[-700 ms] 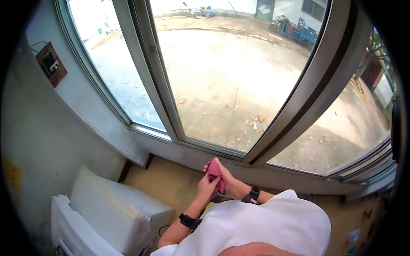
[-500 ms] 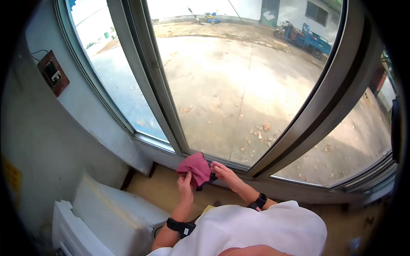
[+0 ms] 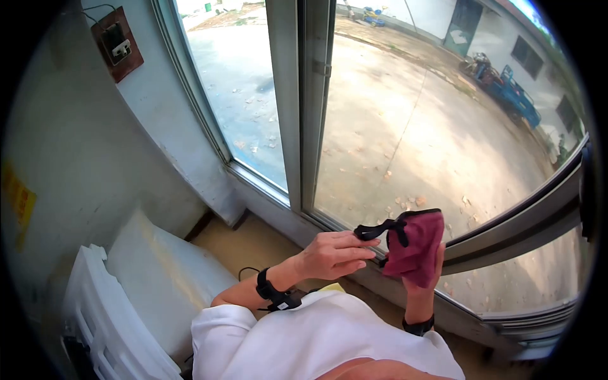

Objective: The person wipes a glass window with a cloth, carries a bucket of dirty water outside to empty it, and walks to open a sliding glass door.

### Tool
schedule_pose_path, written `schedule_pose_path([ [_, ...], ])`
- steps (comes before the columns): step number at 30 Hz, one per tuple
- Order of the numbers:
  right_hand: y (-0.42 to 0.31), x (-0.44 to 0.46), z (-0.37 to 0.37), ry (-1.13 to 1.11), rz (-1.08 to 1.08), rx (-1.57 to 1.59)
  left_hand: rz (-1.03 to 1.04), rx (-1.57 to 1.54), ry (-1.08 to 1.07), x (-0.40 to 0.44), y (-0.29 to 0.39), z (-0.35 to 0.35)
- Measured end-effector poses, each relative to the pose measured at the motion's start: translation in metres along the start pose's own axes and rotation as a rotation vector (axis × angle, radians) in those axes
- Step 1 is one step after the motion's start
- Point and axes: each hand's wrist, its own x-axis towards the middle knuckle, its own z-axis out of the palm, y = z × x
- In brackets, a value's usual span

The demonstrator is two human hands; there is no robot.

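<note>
A maroon cloth [image 3: 418, 247] with black edging and a looped black strap [image 3: 383, 229] is held up in front of the lower window frame. My right hand [image 3: 438, 263] grips it from behind and below, most of its fingers hidden by the fabric. To the left, my left hand [image 3: 335, 255] has its fingers stretched out toward the cloth. The strap's loose end lies against or just over its fingertips; I cannot tell whether they touch. Both wrists wear black bands.
Metal-framed sliding glass [image 3: 392, 139] rises in front, with a paved yard beyond. A white appliance or bin [image 3: 114, 316] stands at the lower left. On the left wall is a socket on a brown board [image 3: 118, 45]. A blue three-wheeled cart [image 3: 516, 98] is parked outside.
The cloth has moved right and up, passing from my left hand to my right. My left hand has let go and spread its fingers. The view has swung left.
</note>
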Motion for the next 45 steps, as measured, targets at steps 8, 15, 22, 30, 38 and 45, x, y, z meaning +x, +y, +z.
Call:
schedule_pose_path([
  [8, -0.110, 0.063, 0.136, 0.159, -1.651, -2.105, -0.210, 0.138, 0.234, -0.045, -0.056, -0.061],
  [15, -0.013, 0.129, 0.090, -0.530, -1.168, -2.769, -0.280, 0.285, 0.317, -0.066, -0.084, -0.103],
  [22, -0.090, 0.169, 0.254, -0.507, -1.495, -2.781, 0.118, 0.549, 0.455, 0.030, -0.090, -0.131],
  [30, -0.177, 0.233, 0.392, 0.172, -2.454, -2.669, 0.132, 0.736, 0.621, 0.112, -0.080, -0.168],
  [38, -0.070, 0.212, 0.332, -0.546, -1.646, -2.946, -0.008, 0.836, 0.519, 0.117, -0.118, -0.166],
  [45, -0.148, 0.267, 0.494, -0.205, -2.416, -2.260, 0.057, 0.780, 0.542, 0.118, -0.127, -0.164],
])
